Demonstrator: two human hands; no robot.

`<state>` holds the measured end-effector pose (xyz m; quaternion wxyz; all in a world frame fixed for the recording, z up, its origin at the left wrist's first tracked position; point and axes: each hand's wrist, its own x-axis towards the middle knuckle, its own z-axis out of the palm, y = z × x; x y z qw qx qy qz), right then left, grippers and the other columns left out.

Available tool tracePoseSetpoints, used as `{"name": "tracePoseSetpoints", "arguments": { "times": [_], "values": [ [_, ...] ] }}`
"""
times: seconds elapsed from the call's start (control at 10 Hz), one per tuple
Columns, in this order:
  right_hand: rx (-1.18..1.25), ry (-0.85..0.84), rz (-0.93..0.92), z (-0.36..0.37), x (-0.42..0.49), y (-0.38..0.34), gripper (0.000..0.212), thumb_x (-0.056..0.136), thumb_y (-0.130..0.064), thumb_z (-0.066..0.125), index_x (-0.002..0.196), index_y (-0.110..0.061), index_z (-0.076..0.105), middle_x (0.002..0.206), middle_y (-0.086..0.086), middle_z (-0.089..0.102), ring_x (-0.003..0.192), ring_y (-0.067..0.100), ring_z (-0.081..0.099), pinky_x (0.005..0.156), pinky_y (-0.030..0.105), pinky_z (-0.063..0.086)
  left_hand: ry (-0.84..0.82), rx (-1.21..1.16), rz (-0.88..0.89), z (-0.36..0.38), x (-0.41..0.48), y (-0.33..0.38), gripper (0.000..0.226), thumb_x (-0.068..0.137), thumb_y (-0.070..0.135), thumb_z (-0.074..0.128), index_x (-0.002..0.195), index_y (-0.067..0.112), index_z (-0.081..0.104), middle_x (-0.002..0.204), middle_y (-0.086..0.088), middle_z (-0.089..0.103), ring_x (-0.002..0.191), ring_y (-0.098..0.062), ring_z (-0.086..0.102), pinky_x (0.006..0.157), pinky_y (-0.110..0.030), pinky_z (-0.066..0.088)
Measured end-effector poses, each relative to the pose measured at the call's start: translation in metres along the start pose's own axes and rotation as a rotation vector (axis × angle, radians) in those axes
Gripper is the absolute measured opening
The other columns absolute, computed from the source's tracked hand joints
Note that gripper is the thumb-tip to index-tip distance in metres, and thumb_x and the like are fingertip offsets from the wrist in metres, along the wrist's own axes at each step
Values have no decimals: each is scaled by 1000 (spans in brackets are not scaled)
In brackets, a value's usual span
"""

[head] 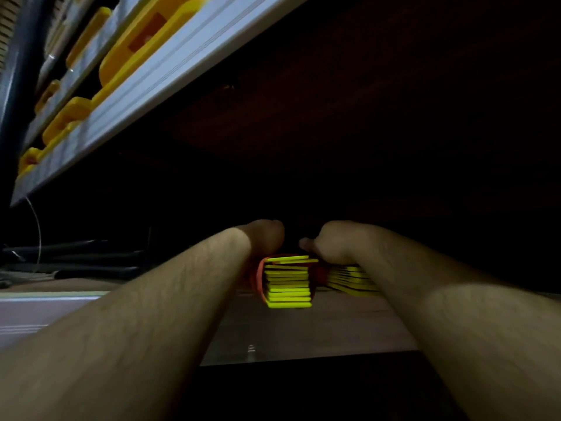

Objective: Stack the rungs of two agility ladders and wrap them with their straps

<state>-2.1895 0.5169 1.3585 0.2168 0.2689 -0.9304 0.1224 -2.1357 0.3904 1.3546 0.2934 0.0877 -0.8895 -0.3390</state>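
Fingers are hidden beyond the left hand [265, 238] and right hand [332, 243], so I cannot tell their grip; both sit over the stacked yellow rungs [288, 284], with an orange strap [260, 275] around them, just below frame centre.

Very dim, close to black across the upper right and far background. Brightest along the pale shelf edge [158, 83] at upper left. Stacked yellow rungs [288, 287] vivid, almost glowing against the gloom. Left forearm [136, 314] and right forearm [440, 323] softly lit, slightly blurred, stretched wide toward the lower corners by lens distortion.
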Motion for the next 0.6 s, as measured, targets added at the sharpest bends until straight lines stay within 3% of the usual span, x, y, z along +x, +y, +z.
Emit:
{"name": "tracePoseSetpoints", "arguments": {
  "times": [0.1,0.2,0.3,0.4,0.5,0.6],
  "values": [
    [145,46,20,-6,-15,4,59,105,-51,40,137,-4,57,143,16,55,129,32,52,83,24,31,119,-104,30,-4,-8,-11,38,107,24,31,120,4,60,121,-22,61,111,-35,58,90,-35,44],
    [186,118,-2,-3,-29,6,64,102,-57,41,134,-4,59,140,17,57,126,32,54,82,24,33,190,-166,60,-12,-19,-25,39,104,35,39,103,6,65,93,-15,67,84,-29,63,75,-30,50],
    [242,257,-19,8,-48,2,58,101,-58,43,86,-7,66,102,12,69,96,29,63,69,28,36,199,-188,96,-23,-37,-40,51,96,49,43,106,6,69,104,-19,71,99,-35,67,95,-45,52],
    [388,425,16,24,-67,0,60,99,-62,44,72,-11,63,74,4,63,75,25,61,63,32,38,247,-228,116,-37,-57,-50,68,76,59,38,110,7,67,110,-19,69,104,-39,64,99,-50,50],
    [447,553,52,37,-89,-4,52,98,-60,43,81,-17,67,77,0,66,80,27,63,67,31,44,273,-232,205,-44,-80,-59,59,76,53,39,99,5,65,87,-17,63,80,-33,59,88,-60,50],
    [525,618,-13,39,-115,-6,41,100,-51,45,84,-20,66,71,-10,56,81,25,58,64,30,36,299,-158,201,-50,-111,-69,63,74,57,38,96,3,62,80,-12,58,74,-27,51,74,-52,46]
  ]
}}
